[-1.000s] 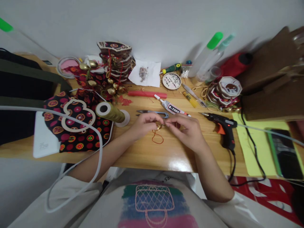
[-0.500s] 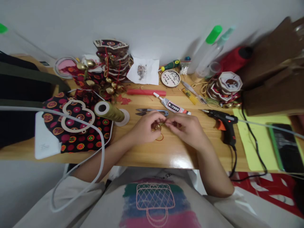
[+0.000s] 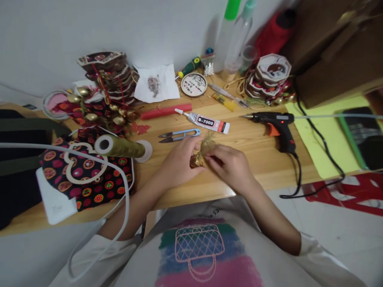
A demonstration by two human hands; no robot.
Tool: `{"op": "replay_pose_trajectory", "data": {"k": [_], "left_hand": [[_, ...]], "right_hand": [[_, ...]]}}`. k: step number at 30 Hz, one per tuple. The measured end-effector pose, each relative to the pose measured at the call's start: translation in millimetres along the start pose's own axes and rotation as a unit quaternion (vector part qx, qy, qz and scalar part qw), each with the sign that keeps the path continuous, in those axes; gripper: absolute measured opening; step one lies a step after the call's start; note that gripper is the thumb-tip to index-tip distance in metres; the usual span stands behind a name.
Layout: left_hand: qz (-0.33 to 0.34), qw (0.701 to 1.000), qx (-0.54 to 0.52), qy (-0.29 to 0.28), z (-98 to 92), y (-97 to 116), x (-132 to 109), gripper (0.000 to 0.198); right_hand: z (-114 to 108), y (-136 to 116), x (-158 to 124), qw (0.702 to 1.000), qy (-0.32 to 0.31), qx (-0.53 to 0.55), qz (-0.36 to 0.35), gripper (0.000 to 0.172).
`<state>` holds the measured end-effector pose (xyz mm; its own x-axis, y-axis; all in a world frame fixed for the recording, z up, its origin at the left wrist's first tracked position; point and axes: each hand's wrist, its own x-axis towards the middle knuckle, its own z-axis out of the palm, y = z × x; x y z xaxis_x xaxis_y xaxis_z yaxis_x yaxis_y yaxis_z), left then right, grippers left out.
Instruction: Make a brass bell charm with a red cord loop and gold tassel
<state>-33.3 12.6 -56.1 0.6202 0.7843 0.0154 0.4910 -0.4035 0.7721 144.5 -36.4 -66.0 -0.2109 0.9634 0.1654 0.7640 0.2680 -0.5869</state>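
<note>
My left hand (image 3: 178, 164) is closed around a small gold bell (image 3: 196, 160), with thumb and fingers curled about it. Close on its right, my right hand (image 3: 231, 162) pinches fine olive-green thread (image 3: 208, 144), whose loose strands fan out above the fingertips. Fingers hide where the thread meets the bell. Just beyond my left fingers lie thread snips (image 3: 179, 135) with a blue handle. A B-7000 glue tube (image 3: 209, 122) rests behind both hands. To the left, a spool of olive thread (image 3: 122, 147) lies on its side.
A black glue gun (image 3: 277, 123) with its cord lies on the right, near a phone (image 3: 360, 135) on yellow paper (image 3: 320, 147). Patterned fabric (image 3: 101, 193) and a wooden frame (image 3: 69, 169) are at left, crossed by a white cable (image 3: 127, 191). Stacked ornaments (image 3: 119, 75) stand behind.
The view has shifted, so the table items sit further left. My hands have parted slightly, and a fan of olive thread now shows between them. The bell stays in my left hand.
</note>
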Motion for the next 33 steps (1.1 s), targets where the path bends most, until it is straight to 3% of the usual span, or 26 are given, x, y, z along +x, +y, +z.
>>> {"op": "replay_pose_trajectory", "data": {"k": [4,8,14,20,26,33], "left_hand": [[0.003,1.0,0.0,0.02,-6.1,7.4,0.5,0.068],[-0.03,0.989,-0.141,0.025,-12.8,15.3,6.8,0.045],[-0.054,0.973,-0.224,-0.003,-6.3,12.6,25.8,0.069],[-0.026,0.978,-0.207,0.018,0.6,5.8,30.0,0.071],[0.011,0.997,-0.073,0.011,-4.5,0.5,26.2,0.022],[-0.043,0.987,-0.15,-0.041,-4.0,0.0,29.2,0.034]], "right_hand": [[4.3,3.8,-3.2,0.998,0.033,0.045,-0.001,0.013],[5.7,4.8,-3.0,0.996,0.045,0.078,0.002,0.011],[8.1,5.5,-1.8,0.993,0.055,0.104,0.01,0.012],[8.7,4.4,-2.4,0.99,0.08,0.116,0.02,0.012],[7.9,3.6,-2.8,0.988,0.106,0.113,0.022,0.01],[9.2,2.9,-2.4,0.987,0.112,0.108,0.032,0.008]]}}
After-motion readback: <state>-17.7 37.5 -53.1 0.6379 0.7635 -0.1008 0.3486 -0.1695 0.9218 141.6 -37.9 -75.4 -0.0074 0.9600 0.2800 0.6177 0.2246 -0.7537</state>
